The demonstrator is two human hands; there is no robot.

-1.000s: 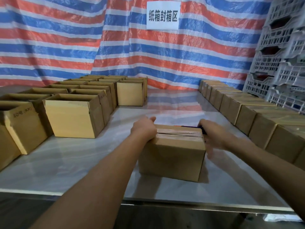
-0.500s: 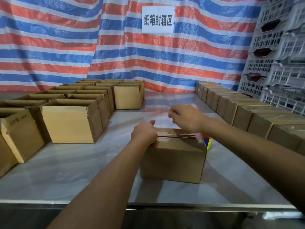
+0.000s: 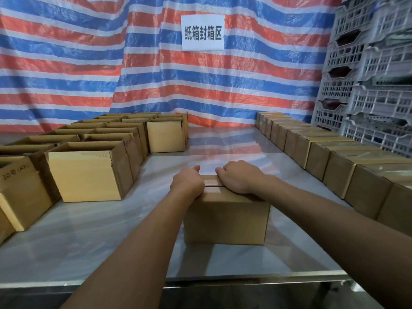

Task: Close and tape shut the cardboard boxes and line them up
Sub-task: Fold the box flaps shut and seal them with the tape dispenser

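bright, even, diffuse light fills the scene and seems to come from overhead, since no shadow has a hard edge. the glossy worktop (image 3: 89, 248) mirrors the striped tarp (image 3: 66, 63) as pale red and blue bands and has a washed-out sheen toward the back. soft grey shadows lie under the forearms (image 3: 138, 241) and beside the closed box (image 3: 225, 219), and the open boxes (image 3: 84, 172) are dark inside. the wide lens bows the tarp's stripes and tilts the crates (image 3: 367, 85) at the right edge inward. the sign (image 3: 202, 32) reads sharply. the near forearms look stretched and slightly soft, and fine texture is smeared.
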